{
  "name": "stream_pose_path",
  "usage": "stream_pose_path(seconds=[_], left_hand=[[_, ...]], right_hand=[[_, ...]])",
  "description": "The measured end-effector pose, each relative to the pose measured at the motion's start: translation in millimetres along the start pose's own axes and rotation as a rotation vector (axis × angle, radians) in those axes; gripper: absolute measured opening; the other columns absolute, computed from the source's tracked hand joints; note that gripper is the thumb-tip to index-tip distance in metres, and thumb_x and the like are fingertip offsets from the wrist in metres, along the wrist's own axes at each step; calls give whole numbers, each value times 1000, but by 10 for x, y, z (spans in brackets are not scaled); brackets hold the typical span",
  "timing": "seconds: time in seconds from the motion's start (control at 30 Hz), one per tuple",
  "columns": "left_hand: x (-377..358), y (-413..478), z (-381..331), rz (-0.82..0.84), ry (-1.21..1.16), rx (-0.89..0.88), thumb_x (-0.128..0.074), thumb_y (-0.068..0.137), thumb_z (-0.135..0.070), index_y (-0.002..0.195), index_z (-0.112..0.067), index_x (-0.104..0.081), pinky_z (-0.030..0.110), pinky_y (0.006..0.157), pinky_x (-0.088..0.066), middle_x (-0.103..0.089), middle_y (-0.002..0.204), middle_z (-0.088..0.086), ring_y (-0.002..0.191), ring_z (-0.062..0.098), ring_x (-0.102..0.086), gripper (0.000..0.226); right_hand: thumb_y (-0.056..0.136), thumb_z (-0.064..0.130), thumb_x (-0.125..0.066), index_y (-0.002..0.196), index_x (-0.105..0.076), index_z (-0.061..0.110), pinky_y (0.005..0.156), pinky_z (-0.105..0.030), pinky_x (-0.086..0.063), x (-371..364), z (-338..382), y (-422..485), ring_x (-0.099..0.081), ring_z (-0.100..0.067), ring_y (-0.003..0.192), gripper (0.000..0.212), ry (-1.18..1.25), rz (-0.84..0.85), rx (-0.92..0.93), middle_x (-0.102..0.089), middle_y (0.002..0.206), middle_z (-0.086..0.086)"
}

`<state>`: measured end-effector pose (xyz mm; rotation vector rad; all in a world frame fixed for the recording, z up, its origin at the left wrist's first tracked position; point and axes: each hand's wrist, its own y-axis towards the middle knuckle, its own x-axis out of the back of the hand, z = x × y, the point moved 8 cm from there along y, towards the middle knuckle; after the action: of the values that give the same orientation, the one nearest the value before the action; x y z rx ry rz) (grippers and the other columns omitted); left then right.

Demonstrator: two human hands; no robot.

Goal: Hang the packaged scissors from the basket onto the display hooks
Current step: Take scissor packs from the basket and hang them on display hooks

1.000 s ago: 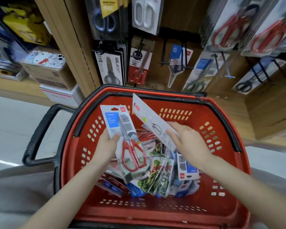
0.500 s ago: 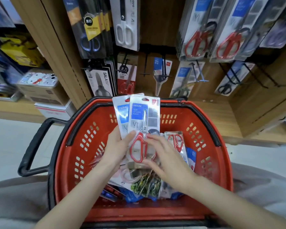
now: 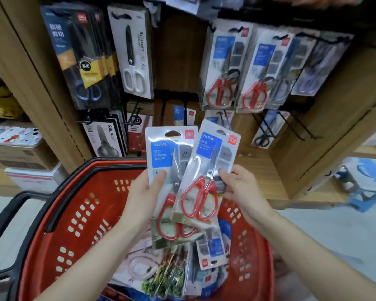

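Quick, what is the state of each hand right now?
Left hand: grips the rear scissors pack.
Right hand: grips the front scissors pack.

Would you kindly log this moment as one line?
left hand: holds rear scissors pack | right hand: holds front scissors pack | both above basket | hung: not yet

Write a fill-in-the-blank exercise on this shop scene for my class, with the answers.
1. The left hand and right hand hold packs labelled ____.
2. The scissors inside them have ____ handles.
3. The red basket has a carrying handle coloured ____.
4. The hung pack printed "Scissors" shows ____ handles.

Missing words: HOME; red; black; white.
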<state>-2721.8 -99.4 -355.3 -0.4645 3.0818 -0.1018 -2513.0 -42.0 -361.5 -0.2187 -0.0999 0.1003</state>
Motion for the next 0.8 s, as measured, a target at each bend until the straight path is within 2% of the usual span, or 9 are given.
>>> stream_pose_path(seconds=[0.1,0.17,0.27,0.33,0.4,0.5,0.57,0.67,0.8], left_hand=[[-99,140,-214,-1,53,-69,-48,97,-24,113,-28,-66,44,96,-49,-70,110,-8,105,14,-65,23],[-203,239,-378,9,39,-96,-48,98,-23,109,-31,-64,37,92,-50,-70,108,-11,104,12,-65,22],[-342,398,-587,22,38,-131,-48,97,-23,113,-25,-64,34,90,-51,-70,108,-8,102,11,-65,23],[-417,509,-695,25,55,-166,-49,97,-23,115,-22,-64,34,88,-51,-71,107,-6,100,12,-66,24],[-485,622,-762,14,54,-186,-50,97,-22,111,-22,-65,30,82,-52,-71,103,-7,95,8,-67,21],[-594,766,-830,10,49,-203,-50,97,-22,105,-25,-66,16,68,-47,-71,94,-15,83,-3,-65,18],[-668,842,-857,18,56,-205,-50,97,-23,105,-26,-66,18,69,-47,-71,96,-13,87,-1,-66,18],[-770,943,-880,30,64,-213,-50,97,-24,101,-29,-66,23,73,-49,-73,96,-11,88,3,-67,17],[-869,1033,-877,31,80,-210,-51,96,-24,94,-33,-65,20,67,-48,-73,88,-15,83,1,-68,17]], right_hand=[[98,16,-49,99,-58,12,82,-46,-50,353,254,152,-61,-24,83,11,-43,-142,67,-66,95,-14],[100,15,-44,104,-57,11,76,-36,-50,587,533,244,-59,-22,85,15,-85,-228,122,-65,99,-12],[99,18,-44,85,-57,17,77,-38,-49,855,967,440,-59,-29,82,20,-104,-309,228,-65,93,-15],[92,30,-50,77,-56,11,75,-43,-48,997,1234,576,-57,-31,76,25,-117,-378,324,-61,85,-23],[85,38,-53,80,-56,0,72,-46,-48,1125,1423,737,-55,-26,76,39,-90,-436,367,-60,84,-27],[91,32,-53,74,-53,10,66,-38,-42,1234,1655,961,-52,-20,70,28,-49,-500,417,-56,72,-10],[92,28,-52,69,-46,18,66,-36,-38,1286,1723,1121,-47,-16,64,26,-23,-535,419,-51,68,-2],[93,28,-52,82,-55,12,67,-41,-45,1344,1768,1313,-58,-24,72,20,-3,-561,430,-64,83,-11],[96,28,-50,93,-53,9,69,-36,-45,1383,1779,1421,-60,-23,84,19,-25,-599,464,-65,98,-13]])
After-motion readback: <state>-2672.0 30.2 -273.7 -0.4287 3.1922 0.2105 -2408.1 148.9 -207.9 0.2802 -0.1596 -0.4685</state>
